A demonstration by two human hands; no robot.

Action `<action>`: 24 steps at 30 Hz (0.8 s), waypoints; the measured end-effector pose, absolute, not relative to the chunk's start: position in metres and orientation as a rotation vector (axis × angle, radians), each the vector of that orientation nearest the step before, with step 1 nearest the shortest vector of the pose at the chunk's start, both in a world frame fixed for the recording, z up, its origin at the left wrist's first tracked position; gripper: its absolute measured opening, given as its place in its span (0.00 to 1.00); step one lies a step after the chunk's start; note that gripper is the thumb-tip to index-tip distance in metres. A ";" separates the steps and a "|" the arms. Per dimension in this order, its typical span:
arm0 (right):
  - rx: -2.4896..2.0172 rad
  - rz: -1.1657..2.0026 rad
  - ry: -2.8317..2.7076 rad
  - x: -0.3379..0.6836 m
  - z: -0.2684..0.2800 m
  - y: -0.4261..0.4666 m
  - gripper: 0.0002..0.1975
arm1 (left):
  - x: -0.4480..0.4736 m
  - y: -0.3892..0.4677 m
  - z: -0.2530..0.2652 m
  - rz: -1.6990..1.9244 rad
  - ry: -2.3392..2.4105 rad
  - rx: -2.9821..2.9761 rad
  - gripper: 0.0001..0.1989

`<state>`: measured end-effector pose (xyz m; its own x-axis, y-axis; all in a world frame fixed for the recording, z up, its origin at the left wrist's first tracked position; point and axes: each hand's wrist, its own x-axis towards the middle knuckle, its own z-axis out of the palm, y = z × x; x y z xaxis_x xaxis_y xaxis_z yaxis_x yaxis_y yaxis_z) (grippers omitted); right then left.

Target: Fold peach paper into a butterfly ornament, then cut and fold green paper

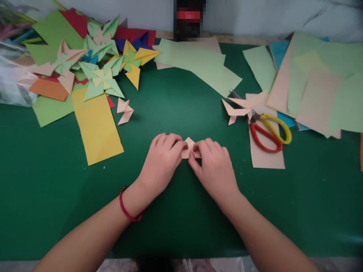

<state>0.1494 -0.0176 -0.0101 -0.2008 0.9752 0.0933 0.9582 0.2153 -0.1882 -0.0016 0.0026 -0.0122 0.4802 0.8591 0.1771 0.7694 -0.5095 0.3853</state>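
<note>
Between my two hands a small piece of pale pink paper [188,144], folded to a point at the top, lies on the green table [181,211]. My left hand [166,158] closes its fingers on the paper's left side. On the right side, the thumb and fingertips of my right hand [214,160] pinch it; they hide part of the paper. A small folded pink paper piece [124,111] sits off to the left. Farther right, more folded pink pieces [235,108] lie beside the scissors [270,132], which have one red and one yellow handle.
Folded paper stars [103,80] and coloured sheets pile up at the back left, with a yellow strip [98,128] in front. Light green sheets [198,62] lie at the back middle. A stack of pastel paper [314,87] stands at the right. Clear plastic [14,83] is at the far left.
</note>
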 end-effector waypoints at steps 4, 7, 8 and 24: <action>-1.885 0.096 -2.271 0.147 -0.011 -0.018 0.08 | -0.001 0.002 -0.013 0.495 1.401 2.513 0.04; -1.884 0.093 -2.269 0.146 -0.011 -0.018 0.08 | -0.001 0.002 -0.013 0.486 1.407 2.535 0.05; -1.887 0.097 -2.272 0.147 -0.011 -0.018 0.08 | -0.001 0.002 -0.013 0.485 1.408 2.539 0.05; -1.869 0.215 -2.293 0.150 -0.008 -0.022 0.04 | -0.001 0.002 -0.011 0.455 1.412 2.521 0.06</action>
